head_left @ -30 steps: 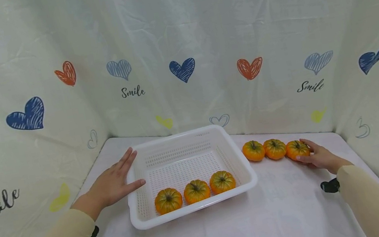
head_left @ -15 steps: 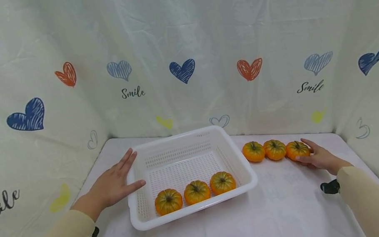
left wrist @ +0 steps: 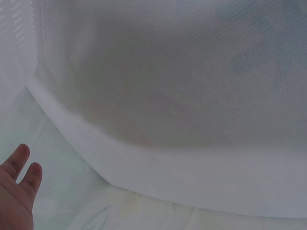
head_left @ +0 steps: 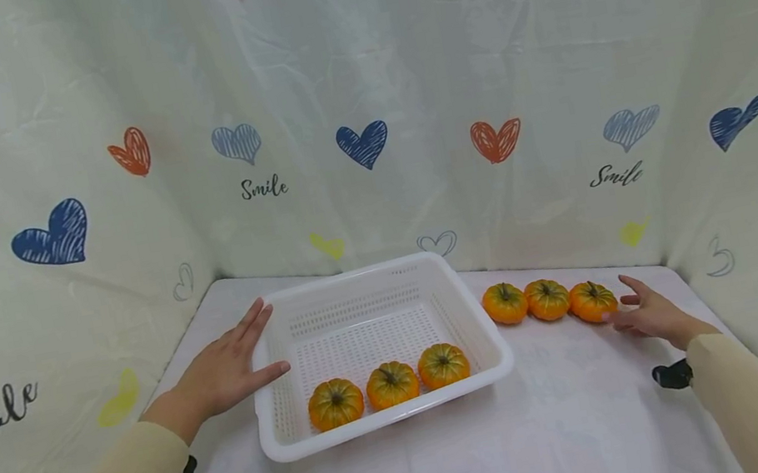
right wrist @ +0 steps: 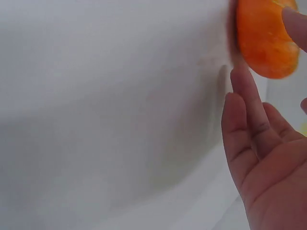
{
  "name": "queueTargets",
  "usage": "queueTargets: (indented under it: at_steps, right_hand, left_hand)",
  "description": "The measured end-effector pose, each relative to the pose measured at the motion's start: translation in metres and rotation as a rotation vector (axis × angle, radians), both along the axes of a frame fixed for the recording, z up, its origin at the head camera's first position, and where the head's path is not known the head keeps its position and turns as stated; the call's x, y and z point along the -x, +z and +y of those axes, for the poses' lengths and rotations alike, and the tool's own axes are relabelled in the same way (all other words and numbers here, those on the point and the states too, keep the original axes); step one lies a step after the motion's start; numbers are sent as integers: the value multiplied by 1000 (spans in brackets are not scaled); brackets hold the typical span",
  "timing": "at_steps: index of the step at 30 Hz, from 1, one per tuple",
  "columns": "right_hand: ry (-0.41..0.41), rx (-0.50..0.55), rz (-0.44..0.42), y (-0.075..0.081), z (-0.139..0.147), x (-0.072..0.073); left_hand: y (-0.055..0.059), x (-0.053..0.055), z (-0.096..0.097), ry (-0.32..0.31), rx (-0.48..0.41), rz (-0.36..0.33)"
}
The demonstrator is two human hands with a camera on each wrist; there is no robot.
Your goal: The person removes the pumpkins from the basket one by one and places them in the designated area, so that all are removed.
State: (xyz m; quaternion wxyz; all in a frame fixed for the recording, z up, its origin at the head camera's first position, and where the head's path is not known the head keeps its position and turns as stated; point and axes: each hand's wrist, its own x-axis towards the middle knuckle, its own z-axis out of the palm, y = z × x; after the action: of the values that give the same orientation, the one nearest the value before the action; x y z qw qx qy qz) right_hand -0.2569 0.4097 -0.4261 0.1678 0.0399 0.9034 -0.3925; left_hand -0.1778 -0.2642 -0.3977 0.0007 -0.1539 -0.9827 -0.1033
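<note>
My left hand [head_left: 223, 371] rests on the left rim of a white plastic basket [head_left: 389, 425], fingers straight and thumb stretched over the inside. Three small orange pumpkins sit in a row along the basket's near side, the middle one [head_left: 392, 384] between two others. To the right of the basket, three more pumpkins line up on the table, and the rightmost pumpkin [head_left: 593, 302] is nearest my right hand [head_left: 655, 316]. That hand is spread beside it, with the thumb tip close to its side. In the right wrist view the same orange pumpkin [right wrist: 266, 40] shows between thumb and fingers, ungripped.
A white cloth covers the table [head_left: 535, 429]. Behind and at both sides hangs a pale curtain [head_left: 409, 62] printed with hearts and the word Smile. Two pumpkins, the left one [head_left: 505, 304] and the middle one [head_left: 547, 300], stand close to the basket's right wall.
My right hand has opened and drawn back to the right from the rightmost pumpkin, which stays on the table. My left hand and the basket keep their places.
</note>
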Motion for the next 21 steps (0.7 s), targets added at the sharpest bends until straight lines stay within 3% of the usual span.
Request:
queueTargets:
  at_steps: [6, 11, 21]
  right_hand:
    - [0, -40, 90, 23, 6, -3]
    - [6, -62, 202, 45, -8, 1]
    - [191, -49, 320, 95, -73, 14]
  left_hand:
    - [-1, 0, -1, -3, -4, 6]
    - [0, -1, -1, -7, -12, 3]
    - [-2, 0, -1, -2, -9, 5]
